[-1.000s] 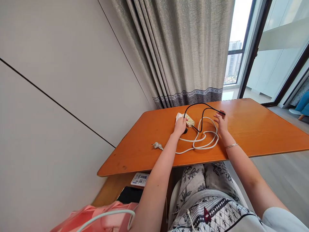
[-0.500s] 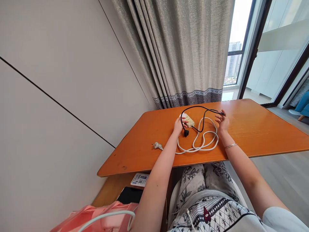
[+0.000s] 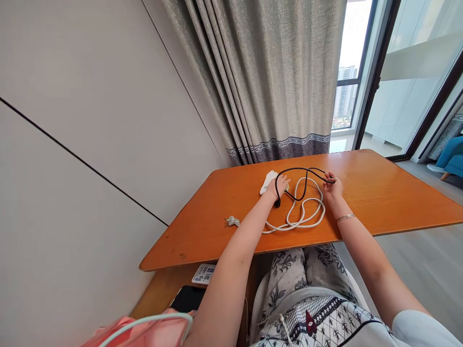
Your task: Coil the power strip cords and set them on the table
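Observation:
My left hand [image 3: 278,187] lies over the power strips with its fingers stretched out and apart, so it is open. A white power strip [image 3: 268,182] shows to its left. Of a cream-coloured strip [image 3: 287,188], only a sliver shows beneath the fingers. A black cord [image 3: 294,168] arches from near the left wrist to my right hand [image 3: 333,187], whose fingers are closed on it. The cord's black plug [image 3: 277,203] is beside the left wrist. A white cord [image 3: 307,224] lies in loose loops between the hands, and its white plug [image 3: 232,220] rests left of the forearm.
The orange-brown wooden table [image 3: 390,193] stands by a grey curtain [image 3: 282,96] and a pale wall panel [image 3: 90,120]. Below its left edge are a dark phone-like slab [image 3: 186,299], a white printed card [image 3: 203,273] and a pink bag [image 3: 155,332].
My left hand has moved right over the cream strip, its fingers spreading, and the white strip shows more on the left. The black cord has shifted slightly; my right hand still grips it.

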{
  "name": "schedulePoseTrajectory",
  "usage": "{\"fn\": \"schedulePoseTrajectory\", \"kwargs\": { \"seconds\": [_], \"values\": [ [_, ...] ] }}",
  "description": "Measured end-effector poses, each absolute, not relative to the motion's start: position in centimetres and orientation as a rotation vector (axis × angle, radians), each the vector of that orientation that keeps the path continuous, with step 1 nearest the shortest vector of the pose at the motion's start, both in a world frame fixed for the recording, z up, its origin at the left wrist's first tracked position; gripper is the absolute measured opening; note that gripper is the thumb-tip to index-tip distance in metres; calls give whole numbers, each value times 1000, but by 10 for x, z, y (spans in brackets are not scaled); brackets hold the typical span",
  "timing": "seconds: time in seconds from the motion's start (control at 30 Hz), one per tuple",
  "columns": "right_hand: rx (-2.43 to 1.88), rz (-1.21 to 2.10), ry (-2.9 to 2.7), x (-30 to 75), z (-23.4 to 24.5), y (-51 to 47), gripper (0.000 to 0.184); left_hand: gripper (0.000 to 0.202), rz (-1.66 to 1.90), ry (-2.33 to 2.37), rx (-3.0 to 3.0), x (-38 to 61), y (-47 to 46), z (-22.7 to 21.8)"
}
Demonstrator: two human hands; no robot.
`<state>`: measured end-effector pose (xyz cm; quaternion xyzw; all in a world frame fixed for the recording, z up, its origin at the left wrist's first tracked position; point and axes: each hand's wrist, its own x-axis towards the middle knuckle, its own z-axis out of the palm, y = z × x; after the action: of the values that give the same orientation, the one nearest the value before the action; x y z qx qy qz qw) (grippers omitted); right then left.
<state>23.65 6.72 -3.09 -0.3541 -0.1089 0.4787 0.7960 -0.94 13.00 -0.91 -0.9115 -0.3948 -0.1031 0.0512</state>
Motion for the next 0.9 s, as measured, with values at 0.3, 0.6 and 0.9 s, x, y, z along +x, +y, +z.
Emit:
{"fn": "schedulePoseTrajectory", "kwargs": {
  "seconds": [0.3,0.6,0.9],
  "values": [
    [-814,1043,-361,240,-41,76,34,21,-538,-1218,-2992,-1,123,2],
    [-804,1004,-428,238,-44,78,40,18,-1520,-1467,-2646,-21,125,46],
    [-767,972,-440,236,-37,71,39,12,-2089,-1393,-2321,-31,113,91]
  ]
}}
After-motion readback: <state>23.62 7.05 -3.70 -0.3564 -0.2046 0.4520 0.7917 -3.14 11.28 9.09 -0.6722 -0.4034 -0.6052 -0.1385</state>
